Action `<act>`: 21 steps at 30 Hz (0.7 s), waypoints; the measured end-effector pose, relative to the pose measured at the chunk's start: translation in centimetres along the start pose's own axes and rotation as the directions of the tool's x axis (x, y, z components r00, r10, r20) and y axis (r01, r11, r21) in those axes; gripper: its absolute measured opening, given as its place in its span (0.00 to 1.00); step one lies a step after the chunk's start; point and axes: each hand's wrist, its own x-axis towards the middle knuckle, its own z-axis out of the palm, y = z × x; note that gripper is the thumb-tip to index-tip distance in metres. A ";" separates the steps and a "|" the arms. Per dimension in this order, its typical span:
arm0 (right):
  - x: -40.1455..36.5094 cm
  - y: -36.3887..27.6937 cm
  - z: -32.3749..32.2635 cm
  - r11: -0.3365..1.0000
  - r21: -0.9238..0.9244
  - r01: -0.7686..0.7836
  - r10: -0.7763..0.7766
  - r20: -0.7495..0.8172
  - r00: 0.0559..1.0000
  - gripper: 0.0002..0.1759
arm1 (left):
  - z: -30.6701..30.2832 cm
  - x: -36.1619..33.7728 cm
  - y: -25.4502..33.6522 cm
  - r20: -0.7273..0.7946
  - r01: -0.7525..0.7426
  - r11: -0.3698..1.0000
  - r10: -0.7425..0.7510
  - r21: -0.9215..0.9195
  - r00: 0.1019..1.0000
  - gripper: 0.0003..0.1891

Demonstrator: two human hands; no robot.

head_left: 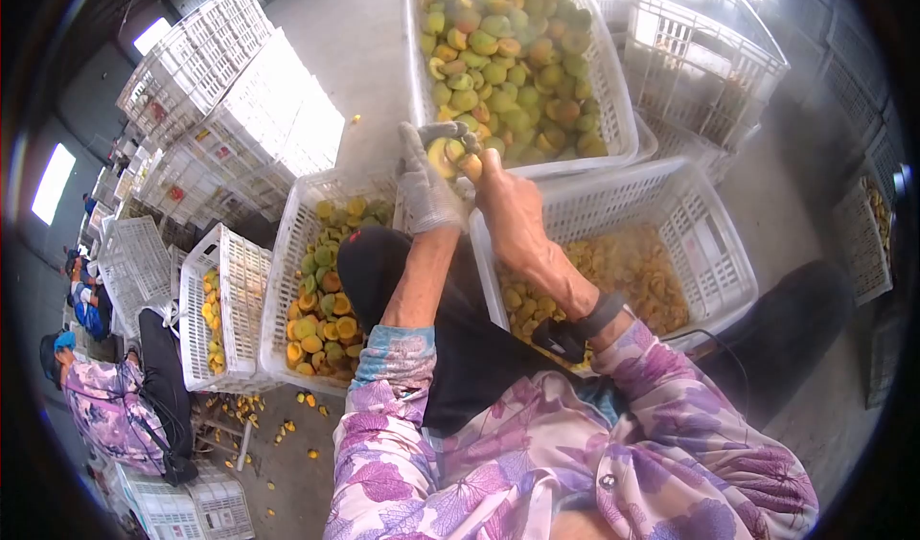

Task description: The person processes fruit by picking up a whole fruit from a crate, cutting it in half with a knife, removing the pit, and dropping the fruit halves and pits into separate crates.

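- Above the seated person's lap, just on the near side of a full crate (623, 109), the two hands meet over one cut peach-like fruit (443, 157).
- The left hand (429, 187), in a grey glove, curls its fingers around that fruit, with a yellow surface showing between them.
- The right hand (510, 206), bare, has its fingers folded in and its thumb raised close against the fruit's right side; whether a tool is hidden in its grip I cannot tell.
- The fruit lies within the left hand, so that one is nearer; from the right hand it lies up and to the left. It looks roundish, and no clear long axis shows.
- Beyond both hands, the full crate bears green, red-blushed fruit (503, 46).
- Beneath the right forearm stands a crate of yellow pieces (714, 243), nearer the right hand.
- To the left of the left forearm, beside the knee, is a crate of cut fruit (272, 334).
- Farther left, loose fruit pieces (244, 409) lie on the floor (321, 492).
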 end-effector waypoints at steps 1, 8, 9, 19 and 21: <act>-0.1 -0.1 0.0 1.000 0.001 0.001 -0.001 0.003 1.000 0.14 | -0.2 0.2 -0.1 -0.003 -0.001 1.000 0.001 0.000 1.000 0.26; -0.4 -0.4 -0.3 0.960 0.200 0.195 -0.194 -0.023 0.981 0.15 | -1.2 0.9 -1.0 0.064 -0.347 0.886 0.344 0.309 0.937 0.30; -0.6 -0.7 -0.6 0.978 0.140 0.157 -0.164 0.036 0.986 0.15 | -1.4 1.0 -1.3 0.019 -0.339 0.880 0.354 0.331 0.935 0.30; -1.7 0.6 -0.7 0.975 0.093 0.203 -0.211 0.090 0.973 0.10 | -1.4 0.3 -2.2 0.086 -0.304 0.895 0.292 0.325 0.952 0.28; -1.0 1.1 0.0 0.981 0.095 0.168 -0.175 0.075 0.982 0.05 | -1.6 1.8 -3.0 -0.262 -0.088 0.989 0.116 0.116 0.958 0.27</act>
